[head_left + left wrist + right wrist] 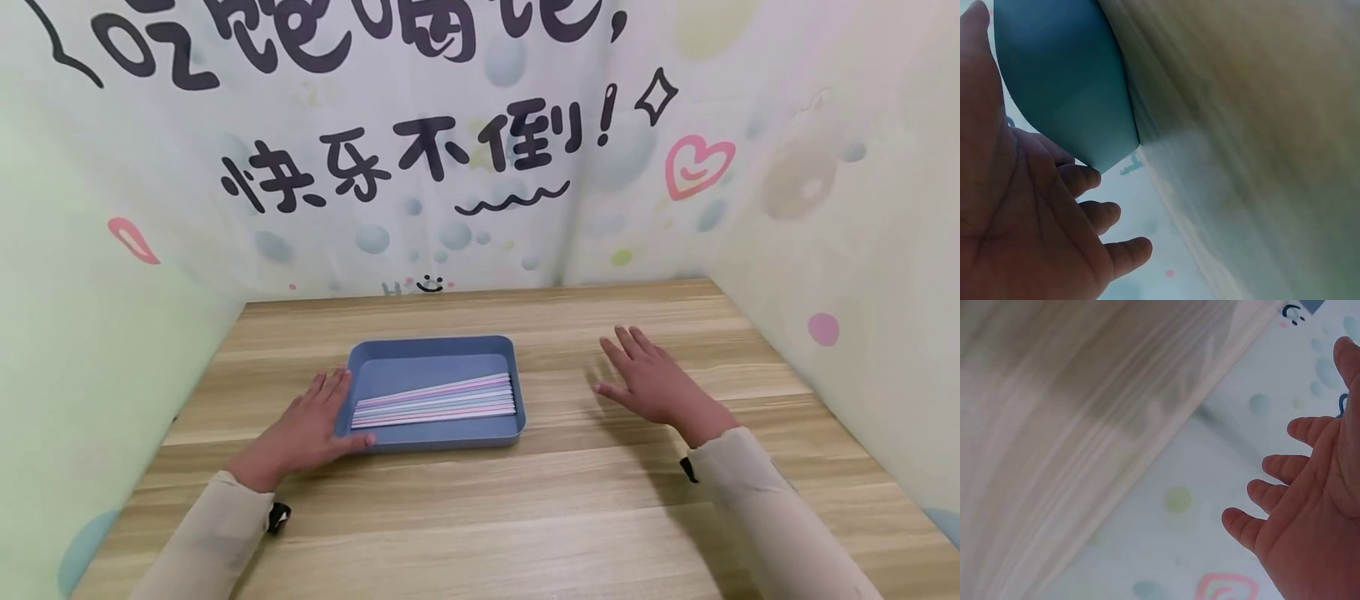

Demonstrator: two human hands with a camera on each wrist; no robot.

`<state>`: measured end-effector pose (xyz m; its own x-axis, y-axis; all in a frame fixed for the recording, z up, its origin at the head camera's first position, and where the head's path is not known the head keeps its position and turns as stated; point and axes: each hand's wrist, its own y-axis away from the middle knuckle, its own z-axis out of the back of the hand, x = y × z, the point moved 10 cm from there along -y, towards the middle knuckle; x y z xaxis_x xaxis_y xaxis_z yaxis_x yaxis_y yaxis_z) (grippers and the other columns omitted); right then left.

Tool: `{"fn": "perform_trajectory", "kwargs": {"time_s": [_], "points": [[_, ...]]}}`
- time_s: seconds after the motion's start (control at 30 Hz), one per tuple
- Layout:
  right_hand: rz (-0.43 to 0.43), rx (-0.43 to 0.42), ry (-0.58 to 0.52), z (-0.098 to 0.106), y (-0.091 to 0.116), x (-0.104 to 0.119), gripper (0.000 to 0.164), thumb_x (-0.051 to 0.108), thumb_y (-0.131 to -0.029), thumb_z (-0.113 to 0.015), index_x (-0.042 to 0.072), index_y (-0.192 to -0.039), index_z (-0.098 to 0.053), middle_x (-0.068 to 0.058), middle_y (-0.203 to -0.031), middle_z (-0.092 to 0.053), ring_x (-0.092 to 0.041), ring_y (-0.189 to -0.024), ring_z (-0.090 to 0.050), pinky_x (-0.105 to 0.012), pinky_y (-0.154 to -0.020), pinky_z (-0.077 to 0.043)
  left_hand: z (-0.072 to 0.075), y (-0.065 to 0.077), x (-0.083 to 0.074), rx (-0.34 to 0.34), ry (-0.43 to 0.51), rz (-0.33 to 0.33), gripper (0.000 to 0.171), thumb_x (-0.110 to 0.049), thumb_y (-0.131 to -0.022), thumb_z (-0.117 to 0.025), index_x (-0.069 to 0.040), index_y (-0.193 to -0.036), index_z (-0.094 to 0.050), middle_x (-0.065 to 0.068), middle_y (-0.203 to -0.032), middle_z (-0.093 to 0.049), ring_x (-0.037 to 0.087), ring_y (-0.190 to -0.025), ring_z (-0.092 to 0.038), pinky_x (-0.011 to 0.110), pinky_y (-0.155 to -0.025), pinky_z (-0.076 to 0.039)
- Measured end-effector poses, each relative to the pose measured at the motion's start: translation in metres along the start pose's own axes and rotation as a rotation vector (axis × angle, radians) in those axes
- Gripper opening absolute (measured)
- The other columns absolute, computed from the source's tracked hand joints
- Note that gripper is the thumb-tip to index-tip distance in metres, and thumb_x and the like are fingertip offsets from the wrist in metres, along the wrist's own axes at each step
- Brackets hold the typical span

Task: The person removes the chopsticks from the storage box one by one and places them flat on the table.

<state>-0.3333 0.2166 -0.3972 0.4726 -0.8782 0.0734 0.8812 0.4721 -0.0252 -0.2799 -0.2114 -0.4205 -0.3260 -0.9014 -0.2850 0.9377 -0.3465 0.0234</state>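
Observation:
A blue-grey rectangular tray [435, 443] lies on the wooden table, left of its middle. Inside it is a bundle of long thin pastel sticks [435, 403] in pink, white and bluish tones, side by side. My left hand [309, 423] is at the tray's left side, its fingers extended along that edge and its thumb at the front left corner. In the left wrist view the palm faces the tray wall [1072, 81], with fingertips close to a corner. My right hand [656, 383] hovers over the table right of the tray, fingers straight and spread, holding nothing.
A printed cloth [420, 225] with dark lettering and coloured spots hangs behind the table [480, 517]. Pale side walls [840, 208] flank it. A small black item [278, 517] shows at the left cuff, another [688, 469] at the right.

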Motion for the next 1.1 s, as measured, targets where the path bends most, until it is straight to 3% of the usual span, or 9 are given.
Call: {"fn": "perform_trajectory", "kwargs": {"time_s": [0.3,0.53,0.83,1.1], "points": [[0.116,0.016,0.108,0.0,-0.018,0.029,0.078,0.051,-0.098,-0.056,0.003,-0.155,-0.032,-0.025,-0.159,-0.021,-0.044,-0.147,-0.014,-0.063,-0.11,-0.023,-0.003,-0.003,0.004,0.023,0.006,0.016,0.116,-0.07,-0.084,-0.061,0.015,-0.151,-0.018,0.034,-0.157,-0.018,0.055,-0.143,-0.012,0.072,-0.104,-0.022],[0.168,0.03,0.179,0.006,-0.031,0.049,0.077,0.051,-0.096,-0.059,0.007,-0.154,-0.035,-0.022,-0.16,-0.023,-0.042,-0.147,-0.017,-0.06,-0.11,-0.026,-0.007,-0.004,0.01,0.041,0.016,0.078,0.122,-0.075,-0.081,-0.06,0.011,-0.153,-0.013,0.033,-0.158,-0.016,0.055,-0.143,-0.011,0.074,-0.103,-0.021],[0.272,0.052,0.302,0.019,-0.052,0.086,0.076,0.053,-0.095,-0.061,0.01,-0.153,-0.039,-0.02,-0.159,-0.027,-0.039,-0.146,-0.024,-0.058,-0.109,-0.03,-0.012,-0.005,0.015,0.079,0.095,0.126,0.125,-0.072,-0.079,-0.066,0.009,-0.154,-0.008,0.043,-0.145,-0.03,0.057,-0.132,-0.033,0.065,-0.101,-0.035],[0.397,0.07,0.401,0.023,-0.069,0.115,0.067,0.046,-0.094,-0.066,0.012,-0.149,-0.047,-0.016,-0.15,-0.044,-0.035,-0.136,-0.042,-0.052,-0.105,-0.038,-0.009,-0.006,0.012,0.103,0.056,0.131,0.127,-0.075,-0.077,-0.065,0.009,-0.153,-0.009,0.042,-0.143,-0.033,0.058,-0.128,-0.035,0.064,-0.099,-0.037]]}}
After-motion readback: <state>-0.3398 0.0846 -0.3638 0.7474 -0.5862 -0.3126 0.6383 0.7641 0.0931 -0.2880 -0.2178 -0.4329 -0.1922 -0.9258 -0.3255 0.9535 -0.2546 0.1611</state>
